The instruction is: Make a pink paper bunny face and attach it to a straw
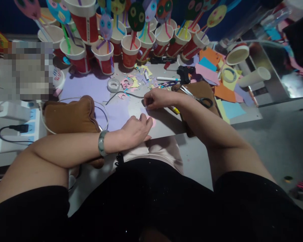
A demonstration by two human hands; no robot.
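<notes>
Counter: one; light grey, carries the whole spread (170, 126).
Paper cups: red and white, grouped along the back; at least ten (131, 50), rear ones overlapping, so no exact count. One rides higher than its neighbours.
Brown padded pieces: two, one by each forearm (68, 116).
Lilac paper: spread left of centre (80, 84); looks like two sheets, overlap unclear.
Left hand: one (138, 129); fingers bent, thumb lower, nearest the pink piece. Cannot tell whether it grips anything.
Right hand: one (155, 99); fingertips drawn together at the pale bit. Cannot tell whether it is pinched or only touched.
Paper faces: about ten in view, on straws above the cups (136, 16); some cropped at top. These read as done.
Coloured offcuts: a pile at right, orange, pink, blue, yellow; too layered to count (229, 92).
Scissors: one pair, on the right padded piece (204, 101).
Clear tape: one roll, left of the scraps (113, 85).
White pen: one, behind the right hand (168, 79).
Pink piece: one, round-edged, near the front edge beside the left fingertips (153, 122); appears unfinished, no straw seen on it.
Pale bit: one, under the right fingertips (144, 109); joining it up seems left.
Scraps: many, uncounted (132, 82).
</notes>
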